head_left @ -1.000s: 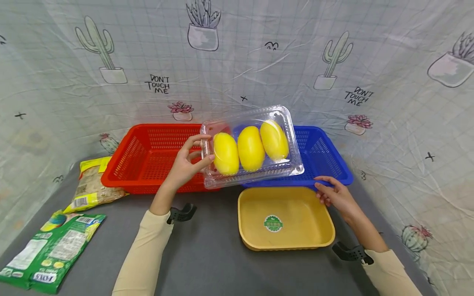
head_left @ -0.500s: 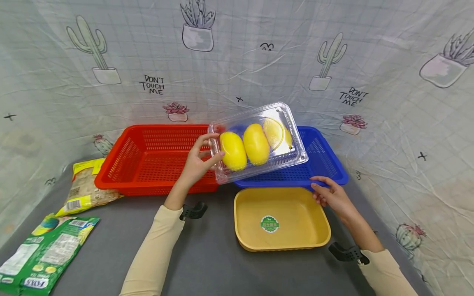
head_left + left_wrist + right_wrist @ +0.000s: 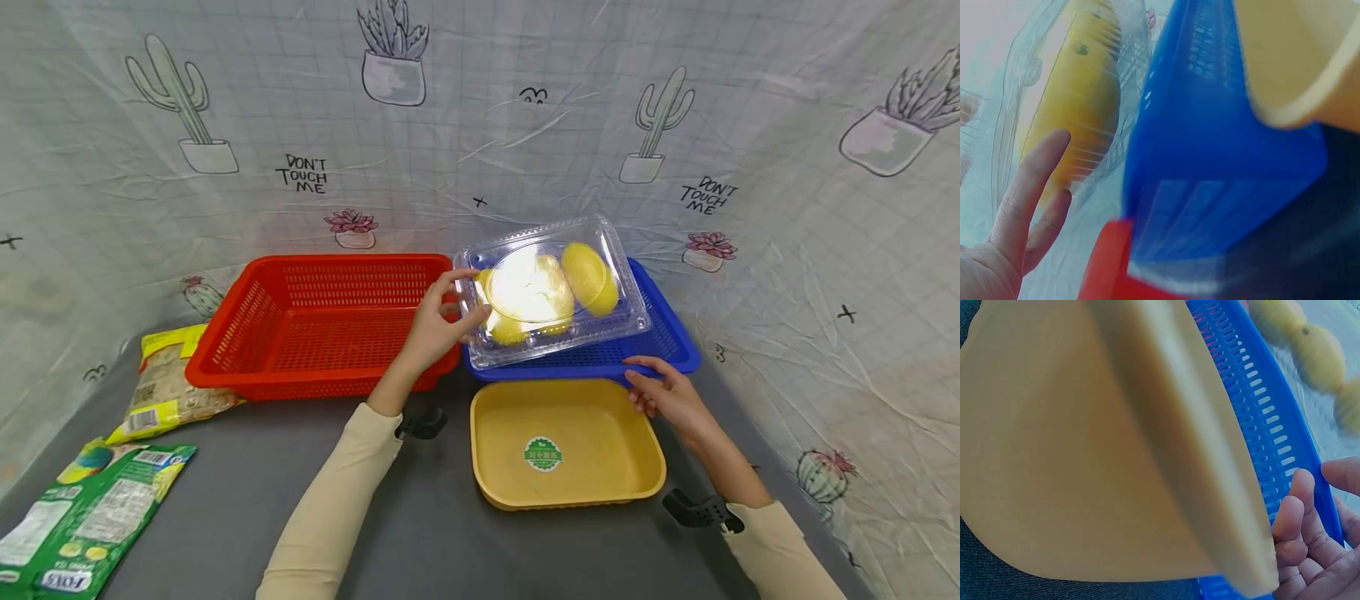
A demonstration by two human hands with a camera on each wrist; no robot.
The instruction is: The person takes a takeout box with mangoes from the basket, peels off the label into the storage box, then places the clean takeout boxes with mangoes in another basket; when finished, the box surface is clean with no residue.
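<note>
My left hand [image 3: 438,321] pinches the left end of a clear plastic clamshell box [image 3: 624,292] that holds three yellow oval fruits [image 3: 590,279]. Tilted, with its right end higher, the box hangs over the blue basket [image 3: 669,333]. Glare hides part of the fruit under the lid. In the left wrist view, two fingers [image 3: 1025,194] lie along the box's side. My right hand [image 3: 670,400] grips the near rim of the blue basket at its right. The right wrist view has that rim between thumb and curled fingers [image 3: 1302,519].
A yellow plastic tub [image 3: 600,442] with a green sticker stands in front of the blue basket. To the left is a red basket [image 3: 360,333]. A yellow-edged bag [image 3: 168,387] and a green FOX'S bag [image 3: 93,517] lie far left. A printed curtain [image 3: 480,125] hangs behind.
My left hand has carried the box to the right, from partly over the red basket to over the blue one. My right hand has stayed at the blue rim. The view has shifted slightly.
</note>
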